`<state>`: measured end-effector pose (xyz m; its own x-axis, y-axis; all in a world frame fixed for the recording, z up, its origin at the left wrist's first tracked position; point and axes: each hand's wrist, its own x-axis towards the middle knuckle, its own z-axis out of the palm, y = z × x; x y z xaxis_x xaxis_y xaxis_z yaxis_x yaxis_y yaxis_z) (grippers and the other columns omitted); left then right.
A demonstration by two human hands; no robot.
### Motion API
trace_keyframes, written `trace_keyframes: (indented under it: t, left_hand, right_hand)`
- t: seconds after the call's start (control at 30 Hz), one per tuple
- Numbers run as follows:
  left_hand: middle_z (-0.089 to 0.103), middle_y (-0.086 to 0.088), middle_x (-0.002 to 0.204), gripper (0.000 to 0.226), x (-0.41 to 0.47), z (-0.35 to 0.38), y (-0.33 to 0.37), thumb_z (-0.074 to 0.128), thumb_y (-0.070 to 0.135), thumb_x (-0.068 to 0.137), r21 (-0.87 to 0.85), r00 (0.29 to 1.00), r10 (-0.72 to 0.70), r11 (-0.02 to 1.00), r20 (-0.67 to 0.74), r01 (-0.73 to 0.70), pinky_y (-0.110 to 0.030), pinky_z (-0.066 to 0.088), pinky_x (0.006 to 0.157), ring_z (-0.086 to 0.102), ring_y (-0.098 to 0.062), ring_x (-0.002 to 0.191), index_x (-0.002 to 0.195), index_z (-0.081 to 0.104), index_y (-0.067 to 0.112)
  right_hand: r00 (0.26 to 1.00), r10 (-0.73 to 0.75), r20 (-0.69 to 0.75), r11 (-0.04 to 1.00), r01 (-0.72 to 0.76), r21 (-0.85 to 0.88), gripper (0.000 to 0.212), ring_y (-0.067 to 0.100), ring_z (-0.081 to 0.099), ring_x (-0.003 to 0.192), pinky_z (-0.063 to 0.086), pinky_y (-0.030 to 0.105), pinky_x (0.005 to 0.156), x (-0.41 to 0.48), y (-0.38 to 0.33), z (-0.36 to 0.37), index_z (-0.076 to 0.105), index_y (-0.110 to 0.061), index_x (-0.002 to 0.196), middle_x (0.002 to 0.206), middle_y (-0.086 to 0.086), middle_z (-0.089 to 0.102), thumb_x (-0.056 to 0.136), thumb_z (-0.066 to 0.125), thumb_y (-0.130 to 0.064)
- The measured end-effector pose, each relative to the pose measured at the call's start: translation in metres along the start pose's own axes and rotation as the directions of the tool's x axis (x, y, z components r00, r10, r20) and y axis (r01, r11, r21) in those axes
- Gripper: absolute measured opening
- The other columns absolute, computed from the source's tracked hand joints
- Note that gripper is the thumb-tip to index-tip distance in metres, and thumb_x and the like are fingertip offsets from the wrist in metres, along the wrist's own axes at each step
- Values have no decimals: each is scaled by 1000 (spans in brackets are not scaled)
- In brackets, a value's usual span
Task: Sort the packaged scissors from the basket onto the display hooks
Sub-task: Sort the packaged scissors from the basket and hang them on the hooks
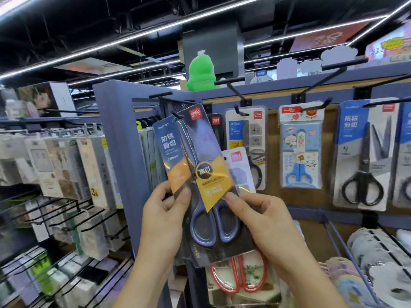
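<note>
Head view: the left hand [162, 218] and right hand [264, 223] each pinch the lower edges of the packaged scissors [200, 174], thumbs in front. They tilt its top toward a hook [178, 115] at the display board's [273, 174] upper left corner, probably to thread the hang hole. Whether the hole is already on the hook is unclear. The fingers behind the pack are hidden, and the basket is out of view.

Left grip [164, 218], right grip [264, 225], both bare, bare forearms [309, 276], short plain nails
</note>
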<state>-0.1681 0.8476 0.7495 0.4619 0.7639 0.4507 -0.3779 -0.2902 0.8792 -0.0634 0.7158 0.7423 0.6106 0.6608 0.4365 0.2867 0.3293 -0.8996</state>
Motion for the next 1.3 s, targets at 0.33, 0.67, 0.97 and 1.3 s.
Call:
trace_keyframes:
  t: [0.33,0.67,0.97,1.3]
  left_hand:
    - [73,1,101,41,58,29,-34,58,14,98,161,985,96,984,-146,-72,-36,54,83,68,-20,96,127,56,43]
    - [60,-6,133,58,105,49,-68,51,13,100,630,967,156,777,-202,6,-33,44,88,57,-31,116,148,35,43]
    - [71,2,103,24,52,67,-21,48,16,102,206,997,56,976,56,-66,-32,58,75,67,-18,89,110,67,29]
    - [76,3,79,8,3,114,36,66,11,89,-170,976,161,976,150,-134,-25,59,62,73,-12,74,89,70,18]
  right_hand:
    - [924,-17,-383,989,-40,-140,53,24,69,100,56,55,91,-23,0,-54,63,-51,107,115,-19,68,90,66,-1]
    - [911,59,-409,992,-9,122,49,20,75,91,58,47,84,-24,4,-72,66,-46,102,100,-6,78,86,70,-1]
    - [947,23,-319,986,31,165,33,16,75,89,58,23,71,-22,1,-78,74,-19,97,96,2,79,88,61,10]
    - [999,-13,-50,1000,13,-14,21,16,74,84,60,31,76,-37,-16,-111,78,-30,98,90,1,78,82,65,-29]
